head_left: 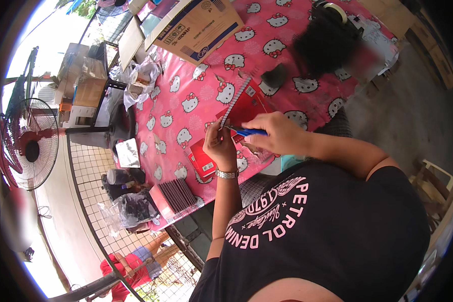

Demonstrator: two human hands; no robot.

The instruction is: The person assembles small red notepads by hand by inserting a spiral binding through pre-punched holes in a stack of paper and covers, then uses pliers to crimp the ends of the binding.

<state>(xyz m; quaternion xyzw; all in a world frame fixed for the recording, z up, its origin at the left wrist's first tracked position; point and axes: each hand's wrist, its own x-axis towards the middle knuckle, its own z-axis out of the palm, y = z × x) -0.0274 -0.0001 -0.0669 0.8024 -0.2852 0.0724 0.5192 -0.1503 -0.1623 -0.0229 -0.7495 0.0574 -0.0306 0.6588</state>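
Note:
A red notebook with a light spiral binding lies tilted on the table in front of me. At the near end of its spiral, my left hand is closed, fingers pinching the binding; a metal watch is on that wrist. My right hand grips blue-handled pliers, their tips at the spiral end beside my left fingertips. What exactly the jaws touch is too small to tell. Beneath and beside my left hand lie more red booklets.
A cardboard box stands at the far side of the pink patterned table. Stacked spiral notebooks sit at the left near edge. A dark, partly blurred mass occupies the far right. A fan stands left; beyond the grid is a person in red.

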